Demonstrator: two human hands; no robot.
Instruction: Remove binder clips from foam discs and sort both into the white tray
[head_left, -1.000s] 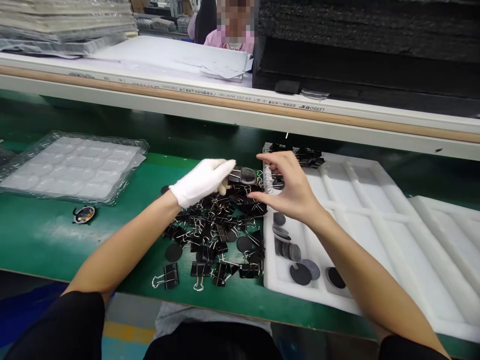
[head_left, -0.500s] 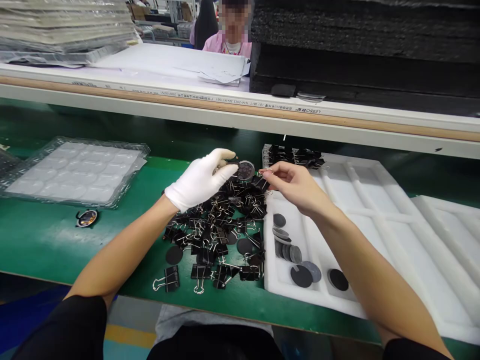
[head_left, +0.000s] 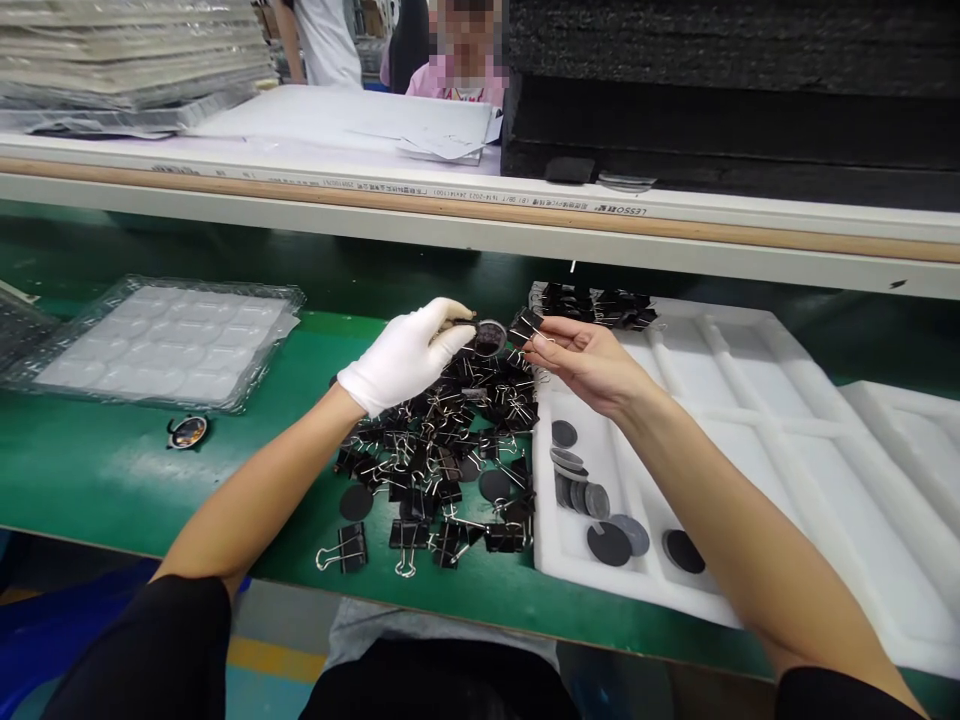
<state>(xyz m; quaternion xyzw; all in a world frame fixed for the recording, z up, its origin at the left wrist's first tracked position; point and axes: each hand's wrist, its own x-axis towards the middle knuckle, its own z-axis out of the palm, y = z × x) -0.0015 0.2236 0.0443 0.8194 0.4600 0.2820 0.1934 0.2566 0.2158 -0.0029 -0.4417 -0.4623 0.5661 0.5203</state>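
Observation:
My left hand [head_left: 405,355], in a white glove, pinches a small dark round disc [head_left: 489,337] above a pile of black binder clips [head_left: 442,450]. My bare right hand [head_left: 589,360] holds a black binder clip [head_left: 523,326] by its wire handles, right beside the disc. Both hands hover over the far end of the pile on the green bench top [head_left: 97,470].
A white foam tray [head_left: 750,400] at the right holds several dark discs [head_left: 592,500] and more clips [head_left: 600,305] at its far end. A clear blister tray [head_left: 165,340] lies at the left, a lone round part [head_left: 187,431] before it. A raised shelf [head_left: 480,215] crosses behind; a person sits beyond.
My right hand has closed on a binder clip and brought it up to the disc held in my left hand. The left hand has barely moved.

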